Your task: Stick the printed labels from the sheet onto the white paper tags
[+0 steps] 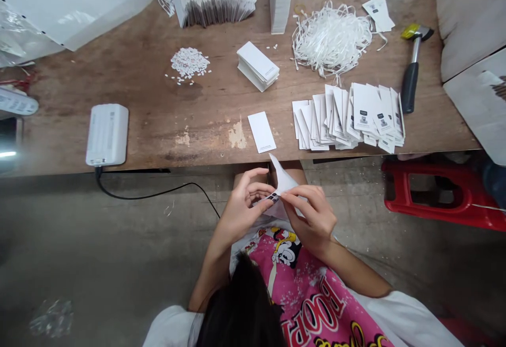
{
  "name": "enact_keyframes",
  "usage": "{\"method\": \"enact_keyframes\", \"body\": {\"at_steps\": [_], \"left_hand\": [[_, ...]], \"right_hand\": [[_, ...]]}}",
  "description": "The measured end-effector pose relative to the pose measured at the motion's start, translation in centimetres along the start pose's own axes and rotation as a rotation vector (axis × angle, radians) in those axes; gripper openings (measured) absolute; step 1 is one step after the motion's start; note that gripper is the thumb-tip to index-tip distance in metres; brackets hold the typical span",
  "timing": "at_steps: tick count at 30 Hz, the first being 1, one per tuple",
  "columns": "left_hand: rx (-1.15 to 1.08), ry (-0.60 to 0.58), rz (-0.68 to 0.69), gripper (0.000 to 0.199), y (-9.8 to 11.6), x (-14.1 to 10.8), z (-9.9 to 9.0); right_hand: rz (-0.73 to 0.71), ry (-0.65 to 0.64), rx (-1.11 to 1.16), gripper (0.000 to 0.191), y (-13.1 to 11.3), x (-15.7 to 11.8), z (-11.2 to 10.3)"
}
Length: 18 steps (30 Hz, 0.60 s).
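My left hand [243,204] and my right hand [310,212] hold a bent white card tag [285,181] above my lap, just below the table edge. Its dark printed mark shows between my fingertips. A single white tag [261,132] lies on the table close to my hands. Beyond it spreads an overlapping heap of printed tags [348,117]. Farther back sit a stack of white tags [258,66], a tangle of white string loops [331,39] and a pile of tiny white pieces [190,63].
The worn wooden table [158,125] holds a white plastic device [106,134] with a black cable and a yellow-headed hammer [411,62]. Tall rows of tags stand at the far edge. Plastic sheeting lies far left. A red stool [435,194] stands on the concrete floor to the right.
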<state>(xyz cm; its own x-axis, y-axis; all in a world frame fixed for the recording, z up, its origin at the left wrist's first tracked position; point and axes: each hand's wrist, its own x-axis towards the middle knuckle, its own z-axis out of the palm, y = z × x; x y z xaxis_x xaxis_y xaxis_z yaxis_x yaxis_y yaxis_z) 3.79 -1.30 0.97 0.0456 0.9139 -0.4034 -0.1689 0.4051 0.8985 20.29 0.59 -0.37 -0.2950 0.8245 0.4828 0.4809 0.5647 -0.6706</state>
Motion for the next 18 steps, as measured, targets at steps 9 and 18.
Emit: {"method": "enact_keyframes", "body": {"at_steps": [9, 18], "left_hand": [[0.515, -0.028, 0.212, 0.050, 1.0, 0.0, -2.1], [0.965, 0.105, 0.384, 0.046, 1.7, 1.6, -0.8]], "right_hand": [[0.294, -0.194, 0.352, 0.034, 1.2, 6.2, -2.4], [0.425, -0.563, 0.348, 0.007, 5.3, 13.8, 1.9]]}}
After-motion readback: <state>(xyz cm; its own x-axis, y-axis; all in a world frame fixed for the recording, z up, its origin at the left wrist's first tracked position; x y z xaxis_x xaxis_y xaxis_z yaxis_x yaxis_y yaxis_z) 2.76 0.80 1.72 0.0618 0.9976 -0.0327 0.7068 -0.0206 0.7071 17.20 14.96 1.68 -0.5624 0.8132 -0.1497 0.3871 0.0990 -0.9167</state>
